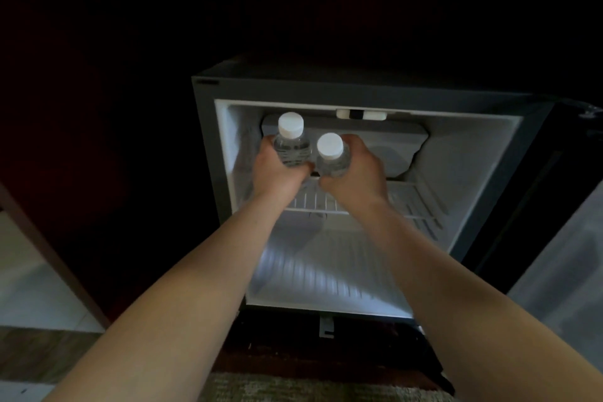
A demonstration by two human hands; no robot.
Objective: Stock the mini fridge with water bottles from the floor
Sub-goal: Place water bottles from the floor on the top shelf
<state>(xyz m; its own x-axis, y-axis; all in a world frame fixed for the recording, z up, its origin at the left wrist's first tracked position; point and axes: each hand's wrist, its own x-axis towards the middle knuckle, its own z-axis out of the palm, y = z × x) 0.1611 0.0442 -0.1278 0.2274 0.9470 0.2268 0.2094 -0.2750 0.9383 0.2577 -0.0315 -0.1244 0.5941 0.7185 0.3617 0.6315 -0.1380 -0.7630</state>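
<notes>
Both water bottles stand upright inside the open mini fridge [359, 91], long axes near vertical and white caps pointing up toward the camera. They are held above the left part of the wire shelf [411, 202]. The left hand [277, 173] grips the left bottle [292, 148] and the right hand [357, 173] grips the right bottle [332, 161], fingers curled round the bodies. The two bottles are just beside each other. Their lower halves and bases are hidden by the hands, so whether they touch the shelf cannot be told. The fridge door [522, 206] is cut off at the right edge, and the surroundings are dark.
</notes>
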